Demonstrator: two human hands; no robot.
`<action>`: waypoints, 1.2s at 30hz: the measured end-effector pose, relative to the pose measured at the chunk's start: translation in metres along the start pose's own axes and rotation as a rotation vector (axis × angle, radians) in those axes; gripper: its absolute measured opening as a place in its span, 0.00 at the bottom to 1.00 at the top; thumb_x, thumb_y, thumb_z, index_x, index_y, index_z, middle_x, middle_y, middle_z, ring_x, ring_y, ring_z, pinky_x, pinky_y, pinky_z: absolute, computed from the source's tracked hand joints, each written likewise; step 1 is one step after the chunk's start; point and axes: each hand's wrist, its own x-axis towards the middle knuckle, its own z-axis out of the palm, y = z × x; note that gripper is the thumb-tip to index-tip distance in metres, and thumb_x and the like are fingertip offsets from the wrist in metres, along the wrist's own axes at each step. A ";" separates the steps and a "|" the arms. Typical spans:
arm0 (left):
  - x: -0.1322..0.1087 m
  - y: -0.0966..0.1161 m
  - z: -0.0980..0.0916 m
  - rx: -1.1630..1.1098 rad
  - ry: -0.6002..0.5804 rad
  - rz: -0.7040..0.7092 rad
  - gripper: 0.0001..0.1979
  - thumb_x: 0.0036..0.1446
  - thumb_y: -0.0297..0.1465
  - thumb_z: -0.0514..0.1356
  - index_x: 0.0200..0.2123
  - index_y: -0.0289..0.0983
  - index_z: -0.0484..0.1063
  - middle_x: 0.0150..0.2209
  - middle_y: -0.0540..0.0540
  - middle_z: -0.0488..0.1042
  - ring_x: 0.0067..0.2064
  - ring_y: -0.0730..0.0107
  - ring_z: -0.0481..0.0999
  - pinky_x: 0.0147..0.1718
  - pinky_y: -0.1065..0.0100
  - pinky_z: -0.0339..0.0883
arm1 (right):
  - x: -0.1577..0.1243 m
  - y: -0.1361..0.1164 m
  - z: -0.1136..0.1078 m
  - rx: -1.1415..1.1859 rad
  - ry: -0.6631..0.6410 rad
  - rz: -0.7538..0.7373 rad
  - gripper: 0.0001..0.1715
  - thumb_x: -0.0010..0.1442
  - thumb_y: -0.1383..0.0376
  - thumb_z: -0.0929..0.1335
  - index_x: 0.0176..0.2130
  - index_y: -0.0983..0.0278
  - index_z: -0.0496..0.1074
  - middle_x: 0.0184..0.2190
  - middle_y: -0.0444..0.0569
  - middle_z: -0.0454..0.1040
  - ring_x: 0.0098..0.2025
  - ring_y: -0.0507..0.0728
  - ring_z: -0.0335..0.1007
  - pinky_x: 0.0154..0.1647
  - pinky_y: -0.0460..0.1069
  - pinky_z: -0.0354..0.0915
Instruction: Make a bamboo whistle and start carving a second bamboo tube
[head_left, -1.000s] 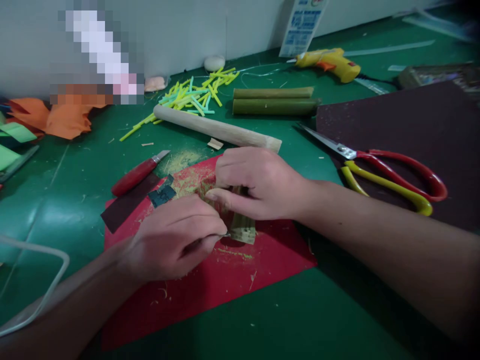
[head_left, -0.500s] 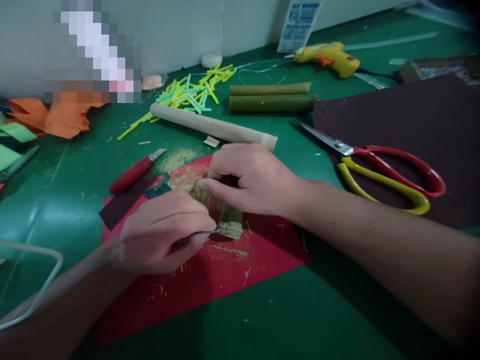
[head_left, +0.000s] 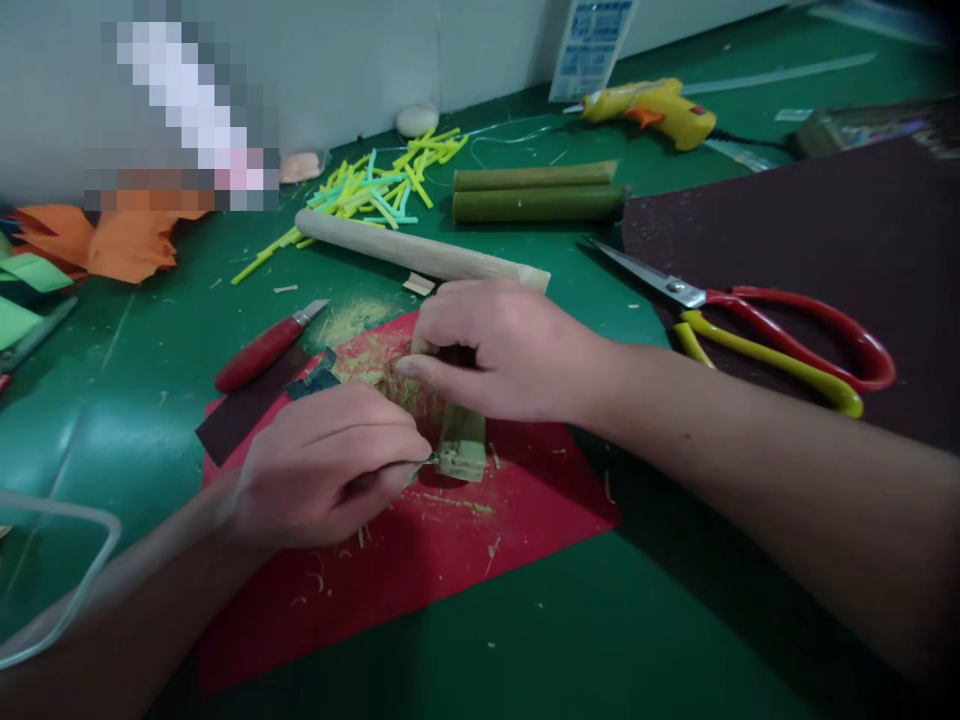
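My left hand (head_left: 337, 465) is closed around a slim metal tool (head_left: 430, 460), mostly hidden in the fingers. Its tip meets the near end of a short piece of split bamboo (head_left: 463, 440). That end looks notched or grooved. My right hand (head_left: 506, 345) is curled over the far part of the bamboo, thumb stretched to the left, gripping it against a red sheet (head_left: 480, 560). Pale green shavings and dust lie about the bamboo. A red-handled knife (head_left: 266, 350) rests to the left, beyond my left hand, by a dark strip (head_left: 244, 410).
A pale wooden rod (head_left: 412, 245) lies beyond my hands, before cut yellow and aqua tubes (head_left: 375, 190). Farther back are bamboo lengths (head_left: 540, 205) and a yellow glue gun (head_left: 652, 112). Scissors (head_left: 750, 320) lie right on a dark sheet (head_left: 810, 230). Orange paper (head_left: 135, 245) is left.
Both hands keep nearly the same place and grip. The near end of the bamboo shows a little more plainly beside the tool tip. The whole view has shifted slightly.
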 end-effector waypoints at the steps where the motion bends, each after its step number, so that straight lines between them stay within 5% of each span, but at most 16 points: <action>1: 0.001 0.000 0.000 -0.001 -0.018 -0.016 0.06 0.57 0.22 0.60 0.38 0.35 0.74 0.33 0.46 0.78 0.35 0.70 0.78 0.36 0.69 0.73 | -0.001 0.002 0.000 0.015 -0.026 -0.013 0.16 0.64 0.62 0.64 0.27 0.66 0.68 0.25 0.43 0.66 0.31 0.51 0.59 0.33 0.48 0.51; 8: 0.003 0.002 -0.001 -0.062 -0.018 -0.037 0.06 0.61 0.24 0.58 0.40 0.36 0.74 0.36 0.45 0.79 0.37 0.72 0.79 0.39 0.72 0.74 | 0.020 -0.008 0.014 -0.057 -0.172 0.081 0.20 0.65 0.59 0.61 0.23 0.63 0.65 0.22 0.44 0.65 0.25 0.52 0.50 0.27 0.52 0.43; 12: 0.003 0.003 0.001 -0.050 -0.013 -0.061 0.07 0.62 0.24 0.58 0.41 0.36 0.75 0.37 0.45 0.79 0.38 0.72 0.78 0.39 0.72 0.74 | 0.019 -0.007 0.010 -0.102 -0.098 0.137 0.19 0.65 0.60 0.60 0.24 0.63 0.66 0.22 0.46 0.65 0.26 0.53 0.52 0.28 0.52 0.44; 16: 0.002 0.004 0.002 -0.057 -0.027 -0.060 0.07 0.61 0.23 0.58 0.41 0.36 0.74 0.36 0.46 0.78 0.37 0.72 0.78 0.38 0.72 0.73 | 0.000 0.006 -0.001 0.020 -0.004 0.053 0.12 0.63 0.62 0.64 0.31 0.65 0.71 0.29 0.47 0.70 0.33 0.53 0.62 0.34 0.49 0.52; 21: 0.004 0.010 0.004 -0.095 -0.027 0.004 0.06 0.61 0.23 0.58 0.41 0.35 0.73 0.36 0.45 0.79 0.37 0.72 0.79 0.38 0.71 0.74 | -0.005 0.012 0.004 0.132 -0.002 -0.086 0.15 0.64 0.61 0.63 0.29 0.66 0.70 0.27 0.45 0.70 0.32 0.52 0.63 0.34 0.48 0.55; 27: 0.006 0.016 0.005 -0.100 -0.049 0.050 0.06 0.61 0.24 0.57 0.40 0.36 0.73 0.35 0.45 0.80 0.37 0.69 0.79 0.37 0.68 0.74 | 0.008 -0.007 0.003 0.156 0.286 0.077 0.15 0.66 0.63 0.61 0.30 0.67 0.70 0.29 0.47 0.69 0.31 0.51 0.61 0.33 0.48 0.56; 34: 0.004 0.002 0.003 -0.089 0.055 -0.036 0.08 0.58 0.21 0.58 0.39 0.36 0.73 0.34 0.45 0.78 0.35 0.71 0.77 0.36 0.70 0.73 | -0.006 0.010 -0.018 0.158 -0.145 -0.079 0.09 0.55 0.61 0.72 0.30 0.64 0.74 0.33 0.46 0.71 0.40 0.56 0.63 0.42 0.50 0.58; 36: 0.004 -0.002 0.000 -0.084 0.041 -0.032 0.07 0.58 0.21 0.59 0.38 0.35 0.74 0.34 0.45 0.78 0.36 0.72 0.77 0.37 0.71 0.73 | -0.004 0.015 -0.014 0.179 -0.183 -0.106 0.07 0.56 0.62 0.71 0.32 0.64 0.75 0.34 0.47 0.71 0.42 0.56 0.63 0.45 0.51 0.57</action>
